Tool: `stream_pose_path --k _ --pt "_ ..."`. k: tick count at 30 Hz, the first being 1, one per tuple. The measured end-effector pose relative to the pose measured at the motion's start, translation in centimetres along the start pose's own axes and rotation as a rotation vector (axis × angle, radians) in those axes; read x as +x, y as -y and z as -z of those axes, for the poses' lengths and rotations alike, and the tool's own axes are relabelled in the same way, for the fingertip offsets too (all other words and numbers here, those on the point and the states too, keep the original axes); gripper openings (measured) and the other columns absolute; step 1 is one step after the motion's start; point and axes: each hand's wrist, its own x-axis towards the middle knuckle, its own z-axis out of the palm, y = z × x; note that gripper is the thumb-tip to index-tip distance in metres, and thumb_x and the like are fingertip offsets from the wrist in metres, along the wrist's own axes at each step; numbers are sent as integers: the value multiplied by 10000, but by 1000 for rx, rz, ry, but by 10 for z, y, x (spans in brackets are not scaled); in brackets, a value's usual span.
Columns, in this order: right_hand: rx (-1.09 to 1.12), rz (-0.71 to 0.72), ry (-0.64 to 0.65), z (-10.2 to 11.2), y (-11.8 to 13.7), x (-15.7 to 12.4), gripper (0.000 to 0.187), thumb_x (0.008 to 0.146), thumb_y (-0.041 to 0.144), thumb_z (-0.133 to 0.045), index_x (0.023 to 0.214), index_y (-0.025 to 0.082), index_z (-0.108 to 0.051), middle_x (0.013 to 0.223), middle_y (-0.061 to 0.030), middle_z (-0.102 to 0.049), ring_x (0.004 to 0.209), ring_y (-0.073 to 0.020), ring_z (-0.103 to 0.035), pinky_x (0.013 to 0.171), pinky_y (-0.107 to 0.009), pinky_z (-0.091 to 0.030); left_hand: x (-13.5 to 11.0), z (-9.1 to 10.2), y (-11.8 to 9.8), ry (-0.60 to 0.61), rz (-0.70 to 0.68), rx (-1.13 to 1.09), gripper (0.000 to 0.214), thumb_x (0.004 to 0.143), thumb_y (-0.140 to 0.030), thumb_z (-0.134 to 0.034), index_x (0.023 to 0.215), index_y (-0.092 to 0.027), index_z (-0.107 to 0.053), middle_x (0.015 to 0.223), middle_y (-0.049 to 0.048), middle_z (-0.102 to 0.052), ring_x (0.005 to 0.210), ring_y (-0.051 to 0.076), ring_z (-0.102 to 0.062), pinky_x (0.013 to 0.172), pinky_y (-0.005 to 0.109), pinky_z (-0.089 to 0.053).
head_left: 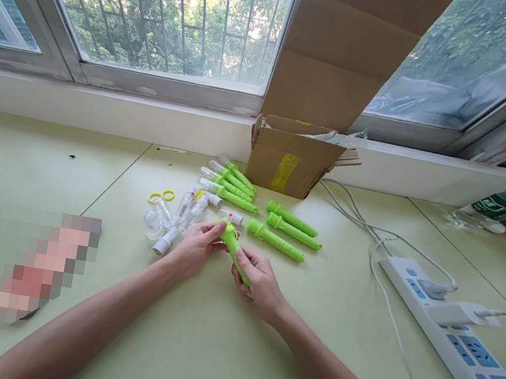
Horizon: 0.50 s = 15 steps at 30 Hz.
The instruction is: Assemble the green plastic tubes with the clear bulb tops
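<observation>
A lime-green plastic tube (235, 247) with a threaded neck is held in both hands at the middle of the table. My left hand (200, 246) pinches it by the neck end. Around its lower end are wrapped the fingers of my right hand (262, 284). Three similar green tubes (276, 240) lie just to the right. Behind, several green tubes with clear caps (227, 196) rest side by side. Left of my hands are loose clear plastic pieces (152, 225), white-ended parts (165, 243) and yellow rings (168, 195).
An open cardboard box (262, 159) stands against the sill. A white power strip (442, 328) with plugs and cables (386, 287) runs along the right. A plastic bottle (505, 204) lies at the far right. A pixelated object (41, 271) is at the left.
</observation>
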Motion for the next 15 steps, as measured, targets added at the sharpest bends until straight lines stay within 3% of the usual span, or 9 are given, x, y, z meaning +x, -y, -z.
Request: stream_pose_path --k 4,7,11,15 --pt "381 -293 143 9 8 -1 267 897 449 -452 955 196 -515 597 71 -405 365 -19 -149 308 -156 -58 -1 0 -1 16 11 22 370 814 -463 -595 820 -99 -660 840 94 -662 752 168 -611 713 304 -499" --pt "555 -384 235 16 8 -1 291 922 410 -407 1025 171 -537 591 77 -365 364 -11 -119 304 -146 -52 -2 -1 -2 52 13 26 378 819 -465 -588 825 -93 -652 833 90 -649 692 145 -594 702 302 -498" --pt "556 -337 285 19 3 1 300 921 411 -398 1012 166 -547 578 73 -379 345 -8 -138 298 -151 -69 -3 -4 -3 60 -22 46 367 822 -466 -585 839 -102 -632 871 87 -645 655 118 -579 659 273 -488" --pt "321 -119 207 15 0 4 249 892 412 -453 925 179 -536 578 59 -446 327 -20 -225 294 -166 -119 -4 -8 0 -38 -106 164 367 817 -500 -569 873 -139 -612 866 58 -649 682 127 -604 646 260 -494"
